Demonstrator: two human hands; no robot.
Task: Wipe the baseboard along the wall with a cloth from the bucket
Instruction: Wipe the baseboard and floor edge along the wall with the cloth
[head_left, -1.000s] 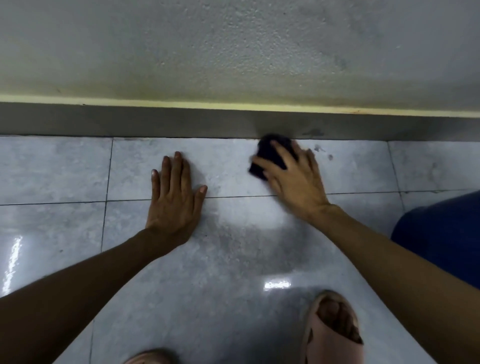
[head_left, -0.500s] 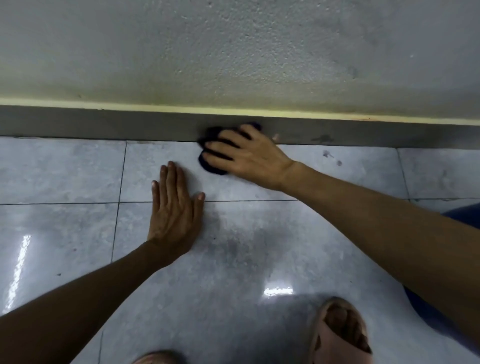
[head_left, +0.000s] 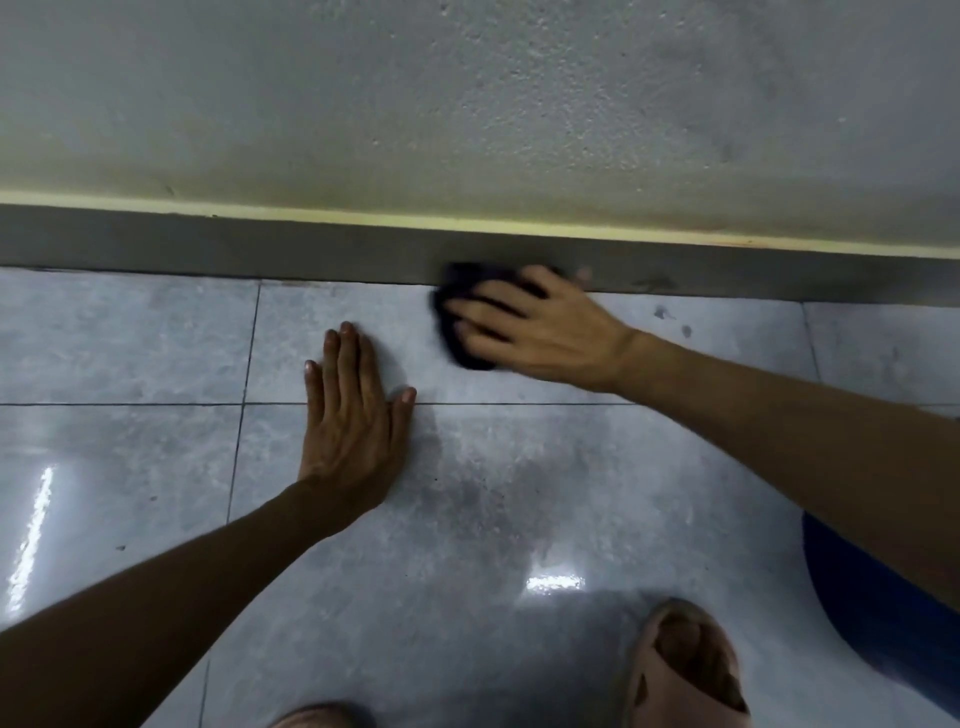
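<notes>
Right hand (head_left: 540, 327), fingers curled over a dark cloth (head_left: 460, 332), presses it where the grey baseboard (head_left: 260, 249) meets the tiled floor (head_left: 156, 338), while the left hand (head_left: 350, 421) lies flat, fingers together, on the tiles nearby.

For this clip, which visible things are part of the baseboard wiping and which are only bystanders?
Part of the job:
- dark cloth, pressed low against the baseboard
- grey baseboard
- right hand, gripping the cloth
- left hand, flat on the tile as a brace

Bystanders:
- floor tiles
- sandal
- blue object at the right edge, too cropped to identify
</notes>
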